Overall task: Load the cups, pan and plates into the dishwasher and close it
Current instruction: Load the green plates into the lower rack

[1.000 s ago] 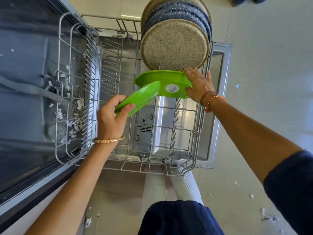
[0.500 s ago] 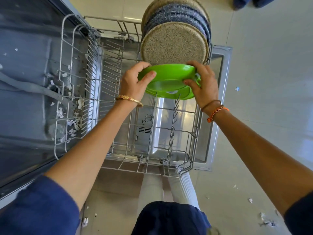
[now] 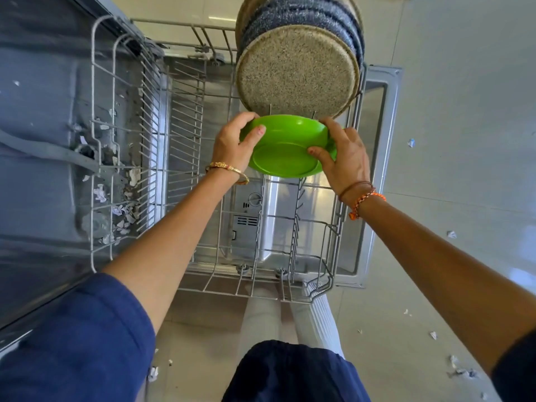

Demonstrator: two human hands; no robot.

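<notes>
A green plate (image 3: 285, 149) stands on edge in the pulled-out lower rack (image 3: 220, 274), just in front of several speckled beige and blue plates (image 3: 295, 74) standing upright in the rack's right row. My left hand (image 3: 235, 140) grips the green plate's left rim. My right hand (image 3: 345, 158) grips its right rim, and a second green plate's edge (image 3: 333, 150) shows behind it by that hand. No cups or pan are in view.
The open dishwasher door (image 3: 377, 175) lies flat under the rack. The tub (image 3: 43, 169) on the left holds scraps of paper (image 3: 121, 210). More scraps litter the tiled floor (image 3: 452, 285) on the right. My legs stand at the rack's near end.
My left hand brought its green plate up against the one my right hand was setting in the rack. Both hands now hold the front green plate upright by its rims.
</notes>
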